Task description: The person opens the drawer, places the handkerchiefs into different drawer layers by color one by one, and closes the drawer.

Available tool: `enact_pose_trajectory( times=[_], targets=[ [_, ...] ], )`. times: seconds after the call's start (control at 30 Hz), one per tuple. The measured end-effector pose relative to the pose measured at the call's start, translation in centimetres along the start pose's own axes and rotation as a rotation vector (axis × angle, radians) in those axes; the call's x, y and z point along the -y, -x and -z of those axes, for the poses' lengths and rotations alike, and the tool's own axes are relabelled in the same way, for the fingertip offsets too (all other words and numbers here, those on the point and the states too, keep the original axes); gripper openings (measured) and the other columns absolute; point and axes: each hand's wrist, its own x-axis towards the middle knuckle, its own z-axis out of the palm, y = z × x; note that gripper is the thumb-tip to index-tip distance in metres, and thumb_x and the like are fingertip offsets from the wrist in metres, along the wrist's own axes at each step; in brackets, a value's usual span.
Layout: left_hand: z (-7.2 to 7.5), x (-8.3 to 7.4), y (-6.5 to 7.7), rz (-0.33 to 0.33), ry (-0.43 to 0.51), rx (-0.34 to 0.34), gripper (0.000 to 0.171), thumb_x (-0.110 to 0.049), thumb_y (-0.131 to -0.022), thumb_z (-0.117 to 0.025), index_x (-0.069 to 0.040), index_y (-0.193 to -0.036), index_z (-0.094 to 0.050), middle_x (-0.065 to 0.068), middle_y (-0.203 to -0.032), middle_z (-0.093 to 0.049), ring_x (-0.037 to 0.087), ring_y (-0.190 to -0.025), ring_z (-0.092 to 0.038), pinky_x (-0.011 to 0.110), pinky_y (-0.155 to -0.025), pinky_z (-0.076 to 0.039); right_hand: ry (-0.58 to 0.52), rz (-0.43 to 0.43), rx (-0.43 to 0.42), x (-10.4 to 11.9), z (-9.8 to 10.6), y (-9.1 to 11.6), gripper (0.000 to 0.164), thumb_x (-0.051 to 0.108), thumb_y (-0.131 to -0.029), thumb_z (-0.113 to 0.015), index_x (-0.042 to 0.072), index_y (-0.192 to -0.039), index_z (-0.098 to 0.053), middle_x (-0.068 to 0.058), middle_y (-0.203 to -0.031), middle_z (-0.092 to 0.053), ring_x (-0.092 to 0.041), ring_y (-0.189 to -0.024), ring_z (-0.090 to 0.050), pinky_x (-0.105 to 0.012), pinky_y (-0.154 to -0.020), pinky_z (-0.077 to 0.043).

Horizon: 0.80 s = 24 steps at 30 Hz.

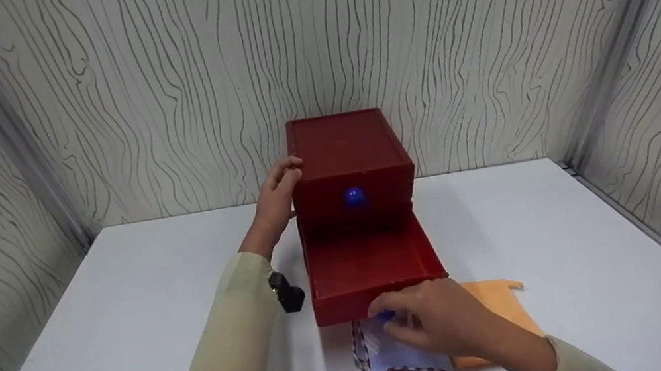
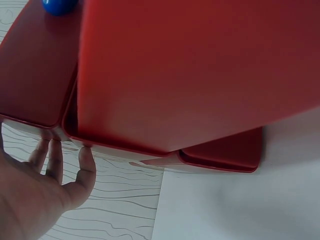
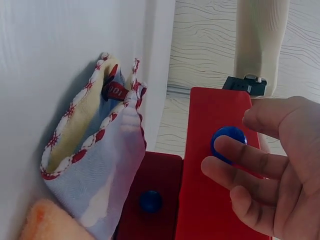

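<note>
A red drawer cabinet (image 1: 345, 143) stands at the back middle, with a blue knob (image 1: 354, 197) on its closed top drawer. Below that, a drawer (image 1: 367, 266) is pulled out, and its inside looks bare. My left hand (image 1: 277, 201) rests against the cabinet's left side; in the left wrist view its fingertips (image 2: 86, 155) touch the side edge. My right hand (image 1: 440, 318) is at the pulled-out drawer's front, its loosely bent fingers spread around the blue knob (image 3: 227, 142). One fingertip overlaps this knob in the right wrist view.
A folded light-blue and yellow cloth (image 1: 405, 351) with a patterned trim lies under my right hand. Beside it is an orange cloth (image 1: 501, 301). A lower closed drawer with a blue knob (image 3: 151, 201) sits beneath the pulled-out one. Wood-patterned walls (image 1: 183, 69) enclose the white table (image 1: 126, 327).
</note>
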Motion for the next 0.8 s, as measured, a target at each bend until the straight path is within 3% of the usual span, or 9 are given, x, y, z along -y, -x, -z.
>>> enact_pose_trajectory(
  times=[0.1,0.3,0.5,0.8],
  targets=[
    [0.1,-0.1,0.0,0.012,0.011,0.009,0.033,-0.033,-0.1,-0.043,-0.021,-0.129,-0.052,0.004,-0.144,-0.039,0.027,-0.128,-0.044,0.061,-0.097,-0.042,-0.015,0.027,0.003,0.3,0.0,0.2,0.018,0.02,-0.088,-0.066,0.03,-0.102,-0.068,0.017,-0.065,-0.057,0.005,-0.055,-0.039,-0.013,-0.054,-0.04],
    [0.1,-0.4,0.2,0.022,0.02,0.01,0.033,-0.031,-0.101,-0.043,-0.018,-0.13,-0.051,0.004,-0.148,-0.037,0.027,-0.131,-0.042,0.061,-0.098,-0.042,-0.056,0.058,0.042,0.7,-0.2,0.8,0.013,0.022,-0.088,-0.066,0.027,-0.098,-0.072,0.016,-0.084,-0.07,0.008,-0.061,-0.049,-0.011,-0.057,-0.043],
    [-0.1,-0.1,0.1,0.005,0.023,-0.008,0.03,-0.031,-0.1,-0.044,-0.021,-0.127,-0.053,0.002,-0.145,-0.038,0.025,-0.129,-0.043,0.061,-0.097,-0.042,-0.064,0.053,0.1,0.7,-0.3,1.3,0.012,0.027,-0.089,-0.066,0.024,-0.099,-0.073,0.014,-0.082,-0.07,0.006,-0.062,-0.053,-0.012,-0.058,-0.044],
    [0.0,0.0,0.1,0.005,0.018,0.003,0.03,-0.032,-0.101,-0.043,-0.022,-0.128,-0.052,0.002,-0.145,-0.038,0.024,-0.13,-0.043,0.06,-0.098,-0.042,0.005,0.029,0.146,0.8,-0.4,2.0,0.013,0.031,-0.086,-0.068,0.028,-0.097,-0.073,0.014,-0.075,-0.069,0.003,-0.064,-0.055,-0.013,-0.056,-0.04]
  ],
)
